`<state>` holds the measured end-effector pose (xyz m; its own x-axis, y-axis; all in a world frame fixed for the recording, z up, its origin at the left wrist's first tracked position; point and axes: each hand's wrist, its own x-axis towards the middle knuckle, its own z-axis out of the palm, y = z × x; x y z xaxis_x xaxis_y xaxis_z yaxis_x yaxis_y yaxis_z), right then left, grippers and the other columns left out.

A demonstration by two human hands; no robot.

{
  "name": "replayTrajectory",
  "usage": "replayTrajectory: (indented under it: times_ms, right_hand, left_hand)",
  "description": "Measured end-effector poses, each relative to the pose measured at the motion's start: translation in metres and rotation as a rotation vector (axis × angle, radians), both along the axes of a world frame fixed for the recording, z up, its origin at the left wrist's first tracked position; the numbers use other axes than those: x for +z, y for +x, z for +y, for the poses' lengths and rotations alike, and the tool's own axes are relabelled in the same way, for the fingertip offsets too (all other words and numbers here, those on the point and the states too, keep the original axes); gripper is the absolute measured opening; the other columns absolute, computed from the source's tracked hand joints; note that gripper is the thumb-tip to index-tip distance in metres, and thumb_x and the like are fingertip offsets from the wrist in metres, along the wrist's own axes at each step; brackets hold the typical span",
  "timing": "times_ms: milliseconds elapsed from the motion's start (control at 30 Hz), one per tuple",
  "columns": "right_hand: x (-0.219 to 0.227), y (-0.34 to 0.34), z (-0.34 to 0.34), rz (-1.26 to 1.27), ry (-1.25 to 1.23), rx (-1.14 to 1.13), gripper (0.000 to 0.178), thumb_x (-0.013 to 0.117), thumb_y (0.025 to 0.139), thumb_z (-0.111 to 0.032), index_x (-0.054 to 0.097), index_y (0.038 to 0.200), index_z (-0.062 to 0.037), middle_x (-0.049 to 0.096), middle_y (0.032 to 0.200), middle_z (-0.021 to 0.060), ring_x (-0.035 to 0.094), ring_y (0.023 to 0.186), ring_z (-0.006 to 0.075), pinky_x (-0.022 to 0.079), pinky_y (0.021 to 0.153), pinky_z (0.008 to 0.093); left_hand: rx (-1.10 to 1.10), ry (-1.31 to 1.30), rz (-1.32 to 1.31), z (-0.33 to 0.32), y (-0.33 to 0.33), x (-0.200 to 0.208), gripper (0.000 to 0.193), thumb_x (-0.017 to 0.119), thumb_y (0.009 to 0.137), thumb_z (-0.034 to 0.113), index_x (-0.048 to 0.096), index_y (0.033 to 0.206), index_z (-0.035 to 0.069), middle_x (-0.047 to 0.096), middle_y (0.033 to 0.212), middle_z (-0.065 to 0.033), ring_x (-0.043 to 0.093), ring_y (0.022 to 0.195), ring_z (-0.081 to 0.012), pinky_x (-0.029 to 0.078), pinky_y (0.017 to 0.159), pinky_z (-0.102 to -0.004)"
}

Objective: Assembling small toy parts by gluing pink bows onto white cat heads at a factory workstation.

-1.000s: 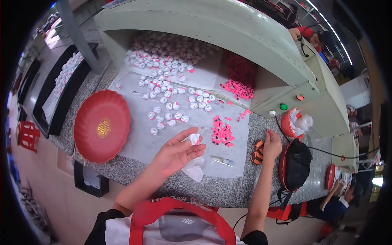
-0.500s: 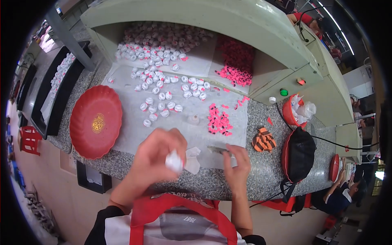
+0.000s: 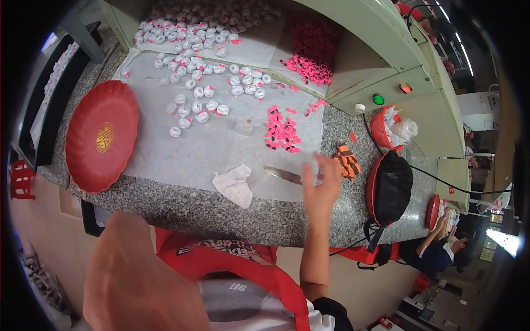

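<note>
Because your left arm (image 3: pixel 143 281) now looms in the near foreground, the white piece you pinched is out of view; its condition cannot be checked. Your right hand (image 3: pixel 323 190), fingers spread, is beside the knife (image 3: pixel 281 175) near the sheet's (image 3: pixel 165 160) front-right corner. Wrapped pieces (image 3: pixel 202 117) lie toward the sheet's rear edge. Left-hand grip: cannot tell, fingers cut off.

left arm (image 3: pixel 141 276) looming close, blurred; right hand (image 3: pixel 321 192) extended, fingers (image 3: pixel 330 166) parted

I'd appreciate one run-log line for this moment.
left arm: near camera, grasp hidden; right hand: open, near metal tool; white scrap: partly on sheet
</note>
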<state>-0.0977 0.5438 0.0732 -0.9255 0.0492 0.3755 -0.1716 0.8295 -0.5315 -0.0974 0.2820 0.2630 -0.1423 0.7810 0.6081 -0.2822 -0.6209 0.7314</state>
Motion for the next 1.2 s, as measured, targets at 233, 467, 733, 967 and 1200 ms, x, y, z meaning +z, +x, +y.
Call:
replayTrajectory:
  times_ms: [233, 467, 733, 967, 1200]
  right_hand:
    - [-0.034, -0.053, 0.095, 0.012, 0.391, -0.245, 0.028, 0.06, 0.078, -0.027, 0.062, 0.101, -0.0116, 0.056, 0.1, 0.0102, 0.053, 0.092, 0.0281, 0.043, 0.078, 0.0382]
    - [-0.005, -0.064, 0.077, 0.094, 0.164, -0.223, 0.02, 0.061, 0.079, -0.02, 0.064, 0.094, -0.0065, 0.059, 0.095, 0.0087, 0.055, 0.083, 0.0212, 0.046, 0.068, 0.0317]
    - [0.005, -0.023, -0.065, -0.235, -0.566, 0.206, 0.034, 0.067, 0.068, -0.001, 0.058, 0.101, -0.0044, 0.057, 0.092, 0.0058, 0.054, 0.083, 0.0138, 0.046, 0.059, 0.0243]
    - [-0.018, -0.056, -0.1, -0.115, -0.371, 0.217, 0.038, 0.072, 0.064, -0.006, 0.055, 0.098, -0.0057, 0.058, 0.096, 0.0064, 0.054, 0.085, 0.0152, 0.045, 0.058, 0.0273]
    - [0.047, 0.003, -0.071, -0.3, -0.866, 0.17, 0.029, 0.068, 0.066, 0.0, 0.055, 0.091, -0.0002, 0.059, 0.088, 0.0081, 0.055, 0.072, 0.0104, 0.044, 0.062, 0.0216]
  left_hand:
    - [-0.246, 0.009, -0.133, 0.0, 0.009, 0.001, 0.026, 0.044, 0.083, -0.004, 0.053, 0.107, -0.007, 0.054, 0.081, -0.0125, 0.051, 0.049, -0.0123, 0.036, 0.038, -0.0221]
    - [0.528, 0.05, -0.29, -0.018, 0.035, -0.082, 0.009, 0.058, 0.076, 0.004, 0.059, 0.07, -0.003, 0.053, 0.077, -0.016, 0.054, 0.062, -0.0174, 0.043, 0.05, -0.0251]
    - [1.249, -0.391, -0.946, -0.001, 0.004, -0.18, 0.036, 0.058, 0.079, 0.0, 0.051, 0.114, -0.001, 0.06, 0.097, -0.0105, 0.061, 0.085, -0.02, 0.05, 0.073, -0.0272]
    - [1.353, -0.4, -0.731, 0.009, -0.005, -0.162, 0.037, 0.057, 0.079, -0.003, 0.048, 0.115, -0.004, 0.058, 0.103, -0.0132, 0.06, 0.087, -0.0195, 0.05, 0.075, -0.0283]
    - [1.409, -0.381, -0.525, 0.018, -0.001, -0.158, 0.033, 0.056, 0.075, -0.012, 0.048, 0.107, -0.005, 0.054, 0.109, -0.0172, 0.057, 0.097, -0.023, 0.048, 0.083, -0.0316]
